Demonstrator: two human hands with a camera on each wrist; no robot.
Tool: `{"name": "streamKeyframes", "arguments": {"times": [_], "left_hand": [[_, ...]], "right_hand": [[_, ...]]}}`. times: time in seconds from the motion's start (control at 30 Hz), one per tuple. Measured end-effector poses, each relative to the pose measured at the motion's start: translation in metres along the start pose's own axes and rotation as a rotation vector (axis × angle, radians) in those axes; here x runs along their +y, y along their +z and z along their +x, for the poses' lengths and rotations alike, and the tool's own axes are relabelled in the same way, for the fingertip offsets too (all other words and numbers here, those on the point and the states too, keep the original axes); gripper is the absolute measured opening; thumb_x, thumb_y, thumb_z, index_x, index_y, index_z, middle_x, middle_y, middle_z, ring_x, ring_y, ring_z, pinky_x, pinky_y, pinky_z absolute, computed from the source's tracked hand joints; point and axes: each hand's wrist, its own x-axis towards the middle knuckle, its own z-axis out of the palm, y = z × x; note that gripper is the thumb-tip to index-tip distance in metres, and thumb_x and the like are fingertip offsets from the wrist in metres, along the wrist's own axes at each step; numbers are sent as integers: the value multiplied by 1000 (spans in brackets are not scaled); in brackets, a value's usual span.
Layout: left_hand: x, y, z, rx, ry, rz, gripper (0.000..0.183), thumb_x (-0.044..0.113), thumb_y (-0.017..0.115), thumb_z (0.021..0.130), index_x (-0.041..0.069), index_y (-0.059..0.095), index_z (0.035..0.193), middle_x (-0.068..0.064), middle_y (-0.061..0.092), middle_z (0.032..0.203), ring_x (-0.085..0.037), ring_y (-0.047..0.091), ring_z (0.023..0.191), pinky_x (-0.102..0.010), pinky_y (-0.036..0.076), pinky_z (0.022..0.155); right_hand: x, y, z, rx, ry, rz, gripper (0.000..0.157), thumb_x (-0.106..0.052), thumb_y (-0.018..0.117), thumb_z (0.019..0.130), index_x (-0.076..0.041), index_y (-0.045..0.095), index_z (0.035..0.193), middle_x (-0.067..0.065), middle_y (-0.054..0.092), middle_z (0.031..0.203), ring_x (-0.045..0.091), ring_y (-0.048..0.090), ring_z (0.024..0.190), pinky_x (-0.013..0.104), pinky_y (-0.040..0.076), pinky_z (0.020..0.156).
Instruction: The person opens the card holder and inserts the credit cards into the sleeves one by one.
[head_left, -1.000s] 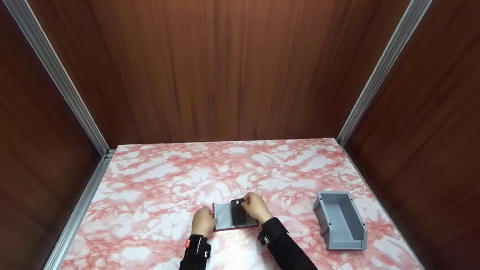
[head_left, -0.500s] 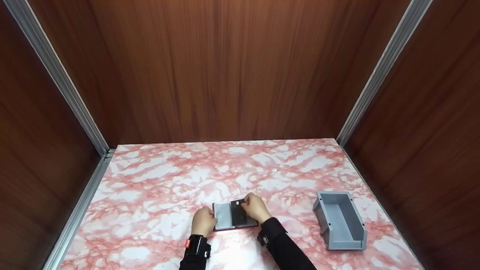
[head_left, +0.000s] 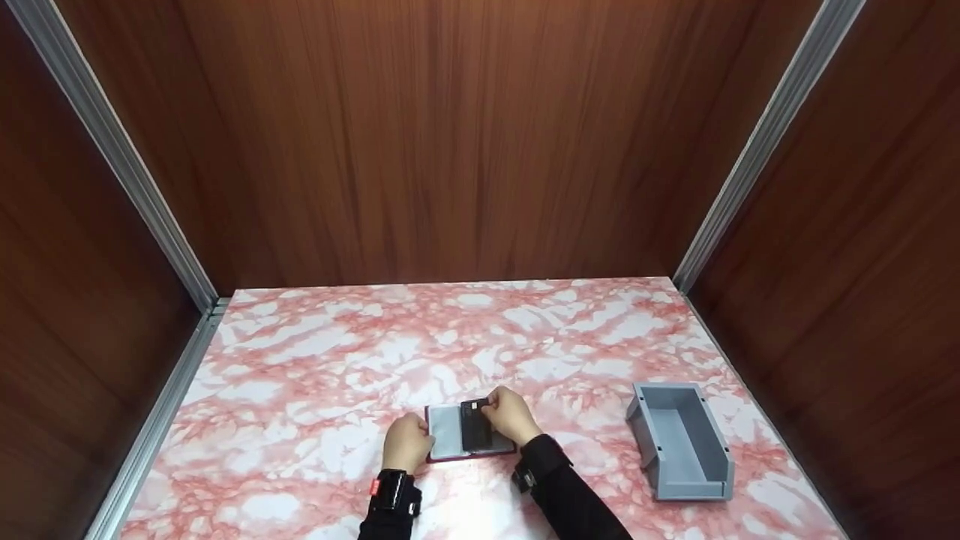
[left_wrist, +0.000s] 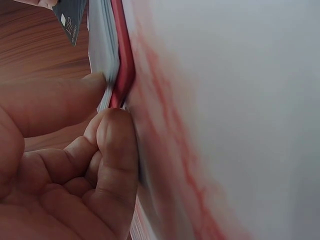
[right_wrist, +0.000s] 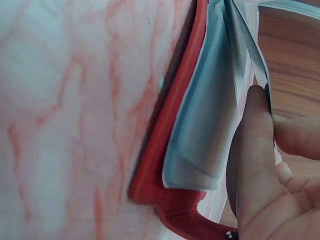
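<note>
A red card holder (head_left: 447,433) with clear plastic sleeves (right_wrist: 202,130) lies spread open on the table. My left hand (head_left: 406,444) pinches its left edge; in the left wrist view the thumb is on the sleeves and a bent finger is against the red cover (left_wrist: 125,55). Between thumb and finger, my right hand (head_left: 516,415) holds a black card (head_left: 474,429) by its upper right part, over the right half of the holder. "VIP" is printed on the card in the left wrist view. A red strap (right_wrist: 192,222) with a metal snap sticks out from the cover in the right wrist view.
To the right stands a grey plastic bin (head_left: 686,450) with a low front. Brown wood-grain panels (head_left: 450,150) with metal corner rails enclose the back and sides of the pink-and-white marbled table (head_left: 337,352).
The black card has shifted very slightly left over the holder, and the right forearm has edged left with it. The left hand and the holder have stayed in place.
</note>
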Motion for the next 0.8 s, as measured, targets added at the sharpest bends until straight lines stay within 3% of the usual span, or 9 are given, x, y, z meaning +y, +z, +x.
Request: {"name": "streamKeyframes", "arguments": {"times": [0.23,0.53,0.8], "left_hand": [[0,0,0,-3,-3,-8,15,0,75,69,1,64,79,-5,62,71,-28,61,70,-44,50,72],[-2,0,-1,-5,-4,-17,16,0,75,68,1,64,79,-5,62,71,-28,61,70,-45,50,72],[-1,-1,-1,4,22,6,15,2,75,69,1,64,79,-4,62,71,-28,61,70,-44,50,71]], "right_hand": [[0,3,0,36,-5,-52,20,-2,70,85,-5,51,81,-2,49,69,14,50,62,32,46,63],[-3,7,-2,-6,58,-37,21,-3,69,87,-6,49,80,0,53,68,16,61,50,29,51,53],[-4,7,1,-24,91,-60,20,-5,70,88,-5,51,80,3,55,70,16,62,49,28,49,52]]}}
